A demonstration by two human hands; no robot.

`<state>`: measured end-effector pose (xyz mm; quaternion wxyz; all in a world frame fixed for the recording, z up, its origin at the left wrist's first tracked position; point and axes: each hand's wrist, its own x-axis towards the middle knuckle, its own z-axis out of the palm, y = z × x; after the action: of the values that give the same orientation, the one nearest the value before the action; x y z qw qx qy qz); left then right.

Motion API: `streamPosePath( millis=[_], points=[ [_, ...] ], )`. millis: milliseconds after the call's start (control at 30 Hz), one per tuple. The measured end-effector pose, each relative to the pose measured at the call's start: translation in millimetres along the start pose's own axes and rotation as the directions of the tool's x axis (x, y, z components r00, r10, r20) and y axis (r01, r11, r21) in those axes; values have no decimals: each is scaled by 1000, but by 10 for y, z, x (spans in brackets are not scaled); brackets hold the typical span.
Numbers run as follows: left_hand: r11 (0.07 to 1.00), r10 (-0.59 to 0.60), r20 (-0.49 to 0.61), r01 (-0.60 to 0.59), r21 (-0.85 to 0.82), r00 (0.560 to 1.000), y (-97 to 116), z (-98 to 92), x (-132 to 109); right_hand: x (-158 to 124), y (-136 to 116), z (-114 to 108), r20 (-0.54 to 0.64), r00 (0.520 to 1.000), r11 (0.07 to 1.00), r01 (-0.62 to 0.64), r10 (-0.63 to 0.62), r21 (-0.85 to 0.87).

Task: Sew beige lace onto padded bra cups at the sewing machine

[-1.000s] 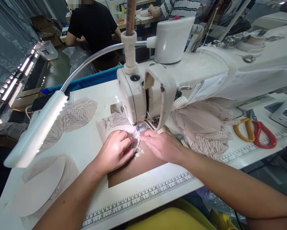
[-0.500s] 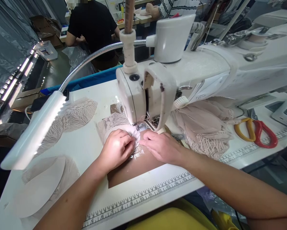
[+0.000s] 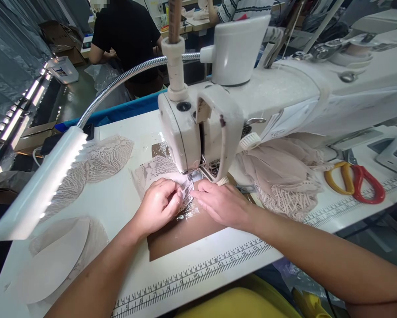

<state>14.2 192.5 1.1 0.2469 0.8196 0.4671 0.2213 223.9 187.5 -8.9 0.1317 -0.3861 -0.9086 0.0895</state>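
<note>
Pinching the left side of a pale lace piece (image 3: pixel 188 192) with the left hand (image 3: pixel 162 203), in a narrow grip between thumb and curled fingers. Pointing leftward with the right hand (image 3: pixel 221 203), fingertips at the right edge of the same lace; cannot tell whether pinching it or just resting against it, from so small and glaring a view. Working just on the near side of the needle area of a white sewing machine (image 3: pixel 181 132), above a brown sheet (image 3: pixel 181 240) laid on the white table (image 3: pixel 125 194). On the far side of the left hand, more lace fabric (image 3: pixel 157 165). Along the near edge, printed ruler markings (image 3: pixel 192 274). To the left, beneath a lit lamp (image 3: pixel 41 181), lace cutouts (image 3: pixel 108 161), and nearer, a smooth pale oval (image 3: pixel 55 263) over sheer fabric. To the right, a bunched heap of beige fabric (image 3: pixel 274 163), then red and yellow scissor handles (image 3: pixel 357 187). At far left, seated, a person in black (image 3: pixel 125 39); farther right, a striped sleeve (image 3: pixel 229 11).
</note>
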Motion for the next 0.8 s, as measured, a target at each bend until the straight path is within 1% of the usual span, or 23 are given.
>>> streamPosePath(
  millis=[100, 167, 200, 333, 433, 600, 700, 800],
  points=[
    [988, -66, 0, 66, -141, 998, 3, -15, -8, -16, -6, 12, -18, 1000, 1000, 7, -7, 7],
    [980, -81, 7, 81, -184, 997, 4, -11, -11, -25, -10, 17, -16, 1000, 1000, 9, -9, 11],
    [984, -70, 5, 69, -166, 998, 4, -6, -11, -27, -12, 18, -11, 1000, 1000, 8, -7, 10],
    [1000, 21, 9, -21, -2, 1000, -3, 11, -18, -30, -25, 18, 6, 1000, 1000, 24, -24, 17],
    [996, 77, 23, -78, 36, 997, -25, 8, -26, -35, -29, 23, 14, 999, 998, 51, -51, 35],
    [967, 200, 99, -212, 139, 975, -64, 34, -27, -56, -27, 45, 12, 998, 996, 63, -64, 60],
    [943, 236, 109, -254, 217, 966, -82, 77, -38, -63, -24, 54, 12, 998, 997, 58, -59, 59],
    [923, 248, 116, -271, 273, 962, -95, 110, -53, -60, -18, 48, 13, 998, 997, 61, -62, 49]
  ],
)
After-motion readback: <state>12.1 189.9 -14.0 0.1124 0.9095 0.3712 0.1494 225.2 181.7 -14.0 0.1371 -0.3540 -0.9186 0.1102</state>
